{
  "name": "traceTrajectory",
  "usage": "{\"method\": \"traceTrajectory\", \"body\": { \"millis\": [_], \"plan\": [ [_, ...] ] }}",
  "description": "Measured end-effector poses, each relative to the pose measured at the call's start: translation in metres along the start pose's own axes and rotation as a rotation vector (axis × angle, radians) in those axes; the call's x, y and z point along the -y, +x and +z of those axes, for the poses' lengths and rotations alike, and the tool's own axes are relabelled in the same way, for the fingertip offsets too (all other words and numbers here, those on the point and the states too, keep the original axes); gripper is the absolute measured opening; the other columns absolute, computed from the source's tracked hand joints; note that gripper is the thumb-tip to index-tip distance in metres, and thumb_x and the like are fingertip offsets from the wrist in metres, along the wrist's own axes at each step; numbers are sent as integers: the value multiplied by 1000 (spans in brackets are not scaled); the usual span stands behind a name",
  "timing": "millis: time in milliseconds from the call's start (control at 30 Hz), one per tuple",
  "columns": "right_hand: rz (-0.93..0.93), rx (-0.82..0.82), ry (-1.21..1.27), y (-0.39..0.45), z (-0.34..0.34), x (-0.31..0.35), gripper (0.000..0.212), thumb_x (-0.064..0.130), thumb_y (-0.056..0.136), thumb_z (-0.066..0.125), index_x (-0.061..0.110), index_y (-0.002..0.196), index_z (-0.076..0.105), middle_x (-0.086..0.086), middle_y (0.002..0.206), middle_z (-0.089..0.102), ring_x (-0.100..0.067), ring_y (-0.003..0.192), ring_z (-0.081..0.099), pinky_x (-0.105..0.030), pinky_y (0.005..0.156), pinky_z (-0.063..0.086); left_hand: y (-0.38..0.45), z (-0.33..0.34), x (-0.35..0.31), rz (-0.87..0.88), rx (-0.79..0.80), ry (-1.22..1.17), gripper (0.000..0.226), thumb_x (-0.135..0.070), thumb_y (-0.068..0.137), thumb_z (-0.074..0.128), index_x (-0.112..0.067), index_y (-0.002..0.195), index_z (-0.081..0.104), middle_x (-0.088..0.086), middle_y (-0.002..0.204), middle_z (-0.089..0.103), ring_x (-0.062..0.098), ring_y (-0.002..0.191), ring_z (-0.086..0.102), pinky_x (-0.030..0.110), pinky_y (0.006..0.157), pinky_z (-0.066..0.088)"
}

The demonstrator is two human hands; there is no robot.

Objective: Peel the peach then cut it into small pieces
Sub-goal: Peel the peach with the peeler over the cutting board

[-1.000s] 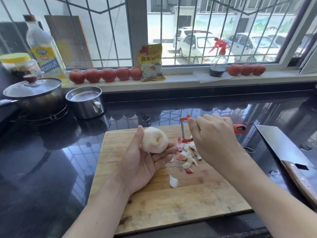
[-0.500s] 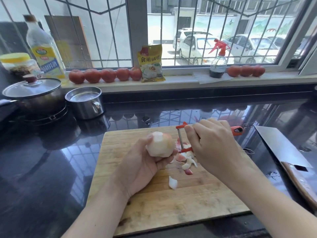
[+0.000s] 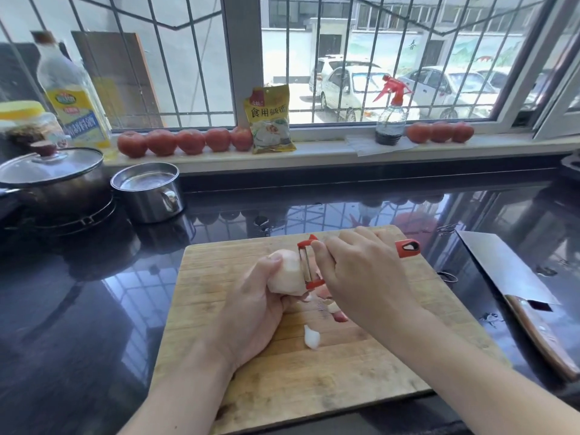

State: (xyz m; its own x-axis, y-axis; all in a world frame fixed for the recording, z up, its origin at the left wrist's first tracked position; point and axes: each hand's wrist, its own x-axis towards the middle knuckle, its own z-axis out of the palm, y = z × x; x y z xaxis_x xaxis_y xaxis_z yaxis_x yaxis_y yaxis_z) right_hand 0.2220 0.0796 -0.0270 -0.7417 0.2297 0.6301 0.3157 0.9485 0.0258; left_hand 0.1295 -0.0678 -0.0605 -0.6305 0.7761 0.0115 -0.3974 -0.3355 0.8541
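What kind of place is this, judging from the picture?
Most likely a home kitchen. A lidded pot sits on a stove ring on the dark counter, a cooking oil bottle stands by the window, and a cleaver lies beside the wooden cutting board.

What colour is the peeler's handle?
Red-orange, with a metal blade; the peeler in the right hand shows in the head view.

Yellow packet [image 3: 270,119] on the windowsill, upper centre of the frame: printed characters 食用碱面. Oil bottle [image 3: 70,98], upper left: yellow label bears print too blurred to read.
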Motion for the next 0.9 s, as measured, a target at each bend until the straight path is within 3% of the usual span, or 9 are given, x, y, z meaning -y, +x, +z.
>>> {"method": "traceTrajectory", "body": {
  "millis": [233, 367, 433, 600, 833, 900],
  "plan": [
    [96, 18, -290, 8, -5, -55, 53, 37, 106, 31, 23, 65, 61, 3, 64, 59, -24, 66, 51, -40, 71, 33, 1, -10, -1, 33, -46, -82, 47, -29, 82, 67, -2, 120, 63, 15, 114, 63, 33, 107, 56, 46, 98, 44],
    [-28, 86, -383, 3, -6, -54, 48, 34, 107, 29, 24, 74, 63, 2, 68, 60, -23, 68, 51, -40, 72, 36, 0, -9, -1, 15, 8, -47, 51, -25, 74, 73, -6, 121, 64, 14, 112, 68, 26, 101, 65, 37, 91, 48],
    [-83, 39, -308, -1, -1, -52, 44, 33, 108, 38, 21, 75, 64, 2, 68, 60, -24, 67, 52, -41, 73, 40, -2, -8, -1, 18, 17, -1, 58, -24, 74, 77, -5, 127, 61, 14, 116, 69, 26, 104, 66, 37, 92, 49],
    [-117, -146, 77, -3, -6, -25, 49, 35, 108, 39, 18, 67, 58, 4, 66, 54, -21, 67, 46, -38, 74, 37, -4, -5, -2, 18, 40, -3, 75, -30, 78, 88, -2, 139, 52, 23, 130, 65, 33, 114, 64, 42, 96, 53],
    [-89, -86, 103, -2, 2, -19, 50, 38, 109, 35, 19, 69, 60, 6, 68, 56, -17, 68, 46, -36, 71, 38, -7, -3, -4, 27, 38, 30, 81, -35, 76, 91, 4, 136, 53, 30, 130, 62, 38, 114, 60, 57, 103, 44],
    [-58, -2, -29, 3, 9, -35, 52, 40, 108, 32, 22, 70, 61, 6, 68, 59, -18, 68, 49, -36, 73, 38, -8, -4, -4, 15, 54, 27, 84, -33, 73, 93, 6, 136, 54, 30, 131, 62, 38, 115, 62, 51, 101, 49]
  ]
}}
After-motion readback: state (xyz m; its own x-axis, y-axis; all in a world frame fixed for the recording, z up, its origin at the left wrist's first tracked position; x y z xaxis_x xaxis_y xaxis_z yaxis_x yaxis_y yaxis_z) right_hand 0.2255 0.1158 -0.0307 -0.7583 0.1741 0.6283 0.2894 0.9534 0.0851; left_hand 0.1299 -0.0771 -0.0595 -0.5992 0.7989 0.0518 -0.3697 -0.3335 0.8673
